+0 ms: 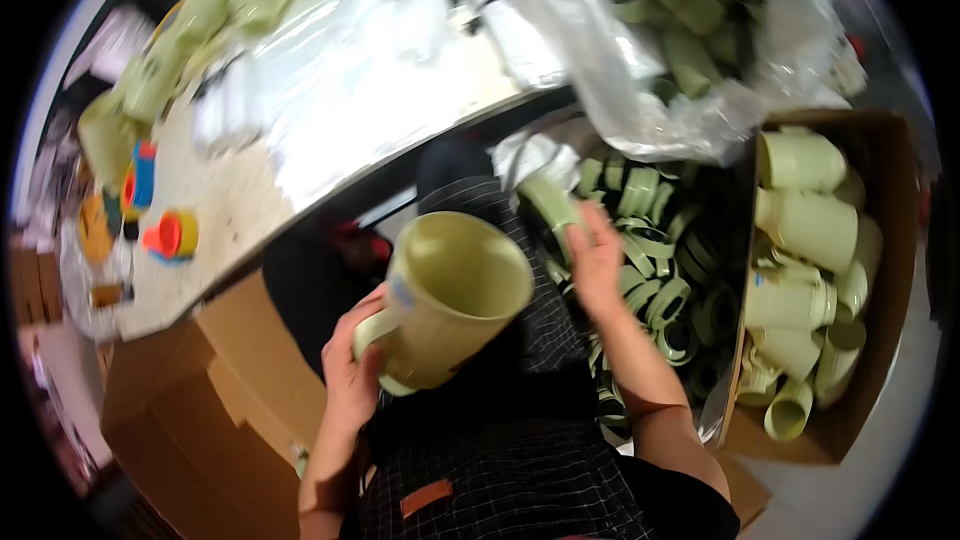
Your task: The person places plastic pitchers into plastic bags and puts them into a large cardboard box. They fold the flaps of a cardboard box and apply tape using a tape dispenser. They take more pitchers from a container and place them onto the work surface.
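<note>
My left hand [352, 365] grips a pale green plastic mug [455, 295] by its side and handle, its open mouth tilted up toward me over my lap. My right hand [597, 258] is closed on a curved pale green handle piece [550, 205], lifted just above a heap of the same green handle pieces [655, 260] in a dark bin on my right.
A cardboard box [890, 240] at right holds several pale green mugs [800, 225]. A clear plastic bag of green parts [680, 30] hangs above it. The white worktable [330, 130] carries stacked green mugs, plastic sheeting and orange and blue tape rolls [170, 235]. Brown cartons [215, 380] stand at lower left.
</note>
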### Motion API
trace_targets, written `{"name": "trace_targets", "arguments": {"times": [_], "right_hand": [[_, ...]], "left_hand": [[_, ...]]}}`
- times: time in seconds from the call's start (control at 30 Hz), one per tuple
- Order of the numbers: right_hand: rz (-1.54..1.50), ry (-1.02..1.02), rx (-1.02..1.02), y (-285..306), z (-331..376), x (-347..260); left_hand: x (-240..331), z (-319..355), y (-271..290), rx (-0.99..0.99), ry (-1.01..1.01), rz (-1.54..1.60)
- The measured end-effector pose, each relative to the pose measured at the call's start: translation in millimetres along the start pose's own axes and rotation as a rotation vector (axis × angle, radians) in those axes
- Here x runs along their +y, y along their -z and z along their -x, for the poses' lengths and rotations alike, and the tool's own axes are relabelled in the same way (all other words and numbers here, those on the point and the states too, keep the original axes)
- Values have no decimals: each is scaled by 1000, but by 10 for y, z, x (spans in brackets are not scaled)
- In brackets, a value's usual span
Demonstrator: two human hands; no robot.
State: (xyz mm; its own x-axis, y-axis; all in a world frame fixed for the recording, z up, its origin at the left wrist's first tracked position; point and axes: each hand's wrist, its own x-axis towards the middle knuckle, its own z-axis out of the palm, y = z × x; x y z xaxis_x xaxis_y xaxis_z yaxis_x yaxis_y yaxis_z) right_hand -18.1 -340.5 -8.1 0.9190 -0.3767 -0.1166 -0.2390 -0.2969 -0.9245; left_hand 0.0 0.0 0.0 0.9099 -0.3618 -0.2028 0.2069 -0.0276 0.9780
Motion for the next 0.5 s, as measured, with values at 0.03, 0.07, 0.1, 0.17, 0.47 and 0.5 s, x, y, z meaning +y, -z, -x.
{"name": "trace_targets", "arguments": {"times": [0.03,0.07,0.1,0.17,0.47,0.5], "right_hand": [[3,210,-86,50,-247,-479],[63,349,-268,72,-423,-813],[13,658,-282,-768,-792,-893],[41,680,-585,-1107,-726,-861],[42,798,-587,-1151,-597,-716],[55,798,-587,-1137,-591,-713]], "left_hand": [[72,-34,-101,-23,-13,17],[193,-105,-175,-44,4,-30],[195,-663,646,-74,-148,-196],[90,-616,791,-45,-150,-152],[-76,-574,964,-76,-135,14],[-81,-580,956,-80,-144,16]]}}
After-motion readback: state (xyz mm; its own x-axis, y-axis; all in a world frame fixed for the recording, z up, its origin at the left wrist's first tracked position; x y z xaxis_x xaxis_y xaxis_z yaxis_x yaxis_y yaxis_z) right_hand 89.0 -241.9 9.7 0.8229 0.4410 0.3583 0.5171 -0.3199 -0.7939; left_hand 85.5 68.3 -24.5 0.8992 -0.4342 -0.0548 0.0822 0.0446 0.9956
